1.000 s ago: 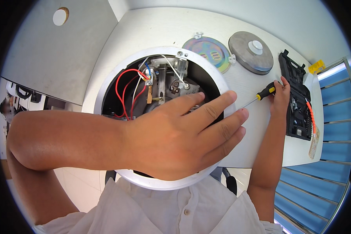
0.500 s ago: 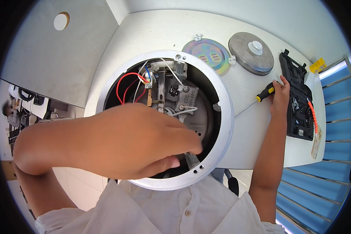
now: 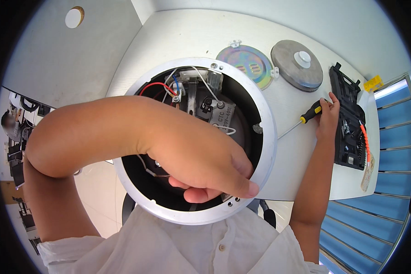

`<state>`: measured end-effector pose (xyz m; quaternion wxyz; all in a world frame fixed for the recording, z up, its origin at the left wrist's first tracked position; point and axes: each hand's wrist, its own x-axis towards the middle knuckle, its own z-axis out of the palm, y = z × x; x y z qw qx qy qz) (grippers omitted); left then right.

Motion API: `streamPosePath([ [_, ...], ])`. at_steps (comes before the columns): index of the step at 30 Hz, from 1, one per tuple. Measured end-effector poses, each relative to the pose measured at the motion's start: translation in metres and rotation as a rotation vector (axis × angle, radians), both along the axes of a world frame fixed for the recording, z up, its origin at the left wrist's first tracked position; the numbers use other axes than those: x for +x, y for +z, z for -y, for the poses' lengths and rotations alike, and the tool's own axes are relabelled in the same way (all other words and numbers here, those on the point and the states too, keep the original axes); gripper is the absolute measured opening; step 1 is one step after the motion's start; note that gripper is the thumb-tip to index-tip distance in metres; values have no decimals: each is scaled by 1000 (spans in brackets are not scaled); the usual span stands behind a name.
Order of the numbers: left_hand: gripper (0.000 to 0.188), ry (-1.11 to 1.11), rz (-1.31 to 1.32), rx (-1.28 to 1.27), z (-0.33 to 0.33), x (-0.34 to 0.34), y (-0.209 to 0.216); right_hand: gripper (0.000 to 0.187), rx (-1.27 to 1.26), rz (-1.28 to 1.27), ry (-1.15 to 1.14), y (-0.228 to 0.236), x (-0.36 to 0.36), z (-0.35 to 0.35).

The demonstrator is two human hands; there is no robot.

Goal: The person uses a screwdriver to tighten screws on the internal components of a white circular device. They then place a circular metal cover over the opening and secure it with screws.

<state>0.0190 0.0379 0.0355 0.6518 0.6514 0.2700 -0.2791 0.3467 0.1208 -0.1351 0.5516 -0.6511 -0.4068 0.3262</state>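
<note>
A round appliance housing [image 3: 269, 137] with a white rim, like an upturned rice cooker body, stands open before me, its wiring and metal parts exposed. My left hand [image 3: 196, 155] reaches into its near side. The fingers curl downward beside a small metal bracket [image 3: 225, 197], and the thumb touches the rim near two holes. What the fingers grip, if anything, is hidden. My right hand [image 3: 329, 116] holds the black and yellow handle of a screwdriver [image 3: 311, 112] on the table. Its shaft points at the housing, and the tip is hidden behind the rim.
Beyond the housing lie an iridescent round metal plate [image 3: 246, 59] with white feet and a metal lid [image 3: 290, 68] with a white knob. An open black tool case [image 3: 351, 137] sits at right, an orange flexible shaft [image 3: 365, 137] across it. Metal railings [image 3: 390, 149] stand past the table's right edge.
My left hand has moved right and toward the near rim; its thumb now touches the rim. The forearm covers more of the inside. My right hand and screwdriver keep nearly the same place.
</note>
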Motion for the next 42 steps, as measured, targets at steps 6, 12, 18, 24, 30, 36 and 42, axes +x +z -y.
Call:
streamPosePath([
  [6,51,74,88,31,2,-2,0,45,-38,44,-7,2,-2,1],
  [12,51,97,152,34,3,-3,-1,43,22,32,-5,-7,8,-4],
  [18,44,161,209,133,9,-2,1,42,54,-39,-16,-10,12,-6],
  [24,38,142,206,171,11,7,-6,43,60,-62,-6,-8,10,-4],
  [30,37,101,174,225,12,10,-4,44,58,-27,14,-9,10,-5],
  [36,40,174,152,187,11,10,-5,43,47,-100,-27,-7,7,-3],
  [42,53,188,50,65,11,9,-1,42,49,-115,-4,-6,6,-3],
])
